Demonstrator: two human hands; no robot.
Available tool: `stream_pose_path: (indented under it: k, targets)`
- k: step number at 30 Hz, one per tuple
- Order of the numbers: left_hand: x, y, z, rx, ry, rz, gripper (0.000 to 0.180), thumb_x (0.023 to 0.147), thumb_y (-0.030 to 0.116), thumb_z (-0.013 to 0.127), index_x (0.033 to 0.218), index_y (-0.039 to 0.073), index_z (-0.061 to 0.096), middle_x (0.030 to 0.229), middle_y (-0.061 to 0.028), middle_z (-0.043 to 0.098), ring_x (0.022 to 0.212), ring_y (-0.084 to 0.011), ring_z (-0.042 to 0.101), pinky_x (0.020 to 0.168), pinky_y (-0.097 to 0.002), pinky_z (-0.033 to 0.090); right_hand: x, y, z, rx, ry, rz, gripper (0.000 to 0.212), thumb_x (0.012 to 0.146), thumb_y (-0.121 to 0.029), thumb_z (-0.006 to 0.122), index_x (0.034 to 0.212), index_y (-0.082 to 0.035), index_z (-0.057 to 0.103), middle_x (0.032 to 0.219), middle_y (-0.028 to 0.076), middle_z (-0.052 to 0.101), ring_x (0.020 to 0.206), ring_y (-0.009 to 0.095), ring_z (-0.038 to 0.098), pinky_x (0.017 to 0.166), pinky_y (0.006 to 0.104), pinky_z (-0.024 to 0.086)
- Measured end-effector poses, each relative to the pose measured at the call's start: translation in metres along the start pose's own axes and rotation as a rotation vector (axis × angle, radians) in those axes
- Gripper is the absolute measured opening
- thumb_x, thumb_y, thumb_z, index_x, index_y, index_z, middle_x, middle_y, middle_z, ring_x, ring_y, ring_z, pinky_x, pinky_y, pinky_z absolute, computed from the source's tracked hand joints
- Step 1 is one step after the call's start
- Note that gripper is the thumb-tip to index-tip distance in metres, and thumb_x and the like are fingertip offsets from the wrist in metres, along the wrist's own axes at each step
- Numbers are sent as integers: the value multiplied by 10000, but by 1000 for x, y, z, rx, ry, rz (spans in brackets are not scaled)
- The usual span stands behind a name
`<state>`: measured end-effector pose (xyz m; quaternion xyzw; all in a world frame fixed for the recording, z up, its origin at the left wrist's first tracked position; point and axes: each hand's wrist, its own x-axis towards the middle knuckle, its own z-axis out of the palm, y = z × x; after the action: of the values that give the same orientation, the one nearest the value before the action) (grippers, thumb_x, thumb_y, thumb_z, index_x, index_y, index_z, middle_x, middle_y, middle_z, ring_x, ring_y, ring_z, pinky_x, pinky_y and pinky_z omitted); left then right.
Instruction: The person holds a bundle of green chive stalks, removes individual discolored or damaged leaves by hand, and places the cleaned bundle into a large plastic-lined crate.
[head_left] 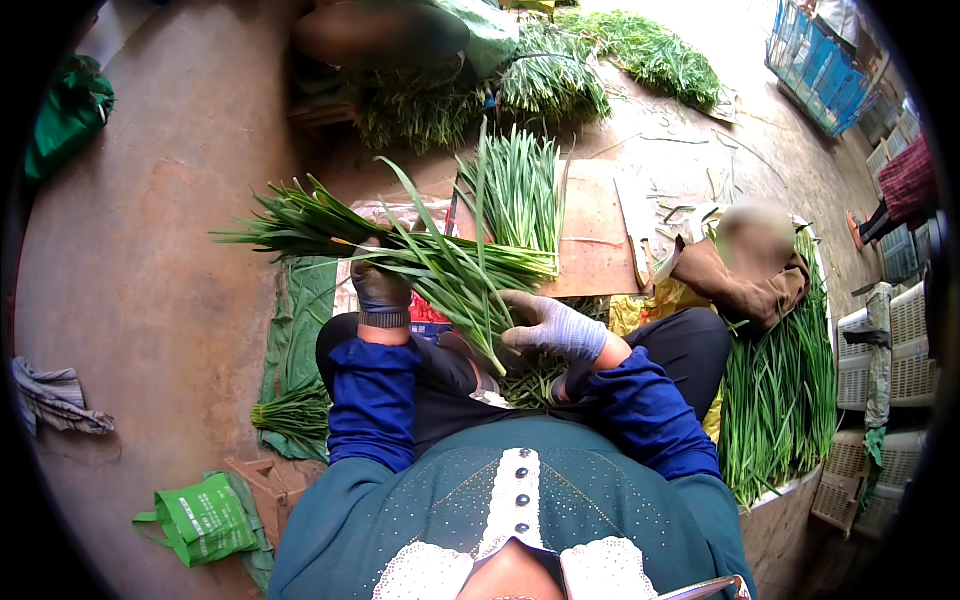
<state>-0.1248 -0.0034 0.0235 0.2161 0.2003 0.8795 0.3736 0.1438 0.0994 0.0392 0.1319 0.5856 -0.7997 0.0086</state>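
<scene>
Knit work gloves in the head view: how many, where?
2: a grey-brown knit glove on the left grip, around a bunch of long green leafy stalks; a whitish-purple knit glove on the right grip, at its edge. Others may be hidden.

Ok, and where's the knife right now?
In the head view, the knife lies right of centre, along the right edge of the reddish board, beyond the gloved right hand.

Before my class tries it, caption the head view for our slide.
Left hand gripping a bunch of greens, right hand at its drooping leaves, board and knife beyond.
</scene>
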Motion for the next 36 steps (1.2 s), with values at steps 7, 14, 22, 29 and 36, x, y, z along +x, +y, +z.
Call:
stream_pose_path:
  k: [7, 14, 22, 29, 36]
  targets:
    - [1, -9, 5, -46, -41, -32, 181, 854, 173, 606, 996, 68, 645, 981, -121, 679, 968, -283, 638, 970, -459, 467, 10, 18, 1, 349, 17, -106, 531, 934, -205, 593, 1403, -15, 435, 1163, 79, 625, 1045, 129, 564, 906, 265, 463]
    - [12, -17, 10, -110, -271, -10, 323, 832, 127, 686, 1129, 73, 571, 1020, -72, 602, 1030, -248, 566, 998, -404, 444, 11, 12, -4, 174, 40, 15, 282, 917, -205, 619, 1157, -58, 594, 831, -41, 564, 708, 42, 486, 617, 206, 390]
    - [13, -5, 14, 1, -264, 36, 261, 832, 168, 674, 1075, 124, 585, 986, -32, 653, 999, -205, 601, 1132, -582, 274, 17, 23, 2, 600, 196, -207, 484, 834, -44, 681, 1282, 15, 508, 1155, 91, 626, 1011, 168, 612, 899, 300, 512]
    - [14, 8, -1, -5, -264, 58, 246, 869, 156, 655, 1105, 135, 591, 1001, -14, 661, 1035, -234, 593, 1140, -600, 261, 9, 22, -2, 202, 397, -46, 360, 844, -90, 680, 1167, 50, 605, 963, 97, 697, 852, 142, 641, 799, 281, 521]
    - [15, 15, -7, -17, -242, 65, 233, 870, 164, 658, 1092, 128, 594, 1005, -16, 665, 1039, -245, 585, 1142, -559, 262, 12, 24, 4, 9, 644, -210, 200, 869, -70, 656, 1044, 21, 615, 886, 69, 684, 779, 103, 621, 715, 257, 510]
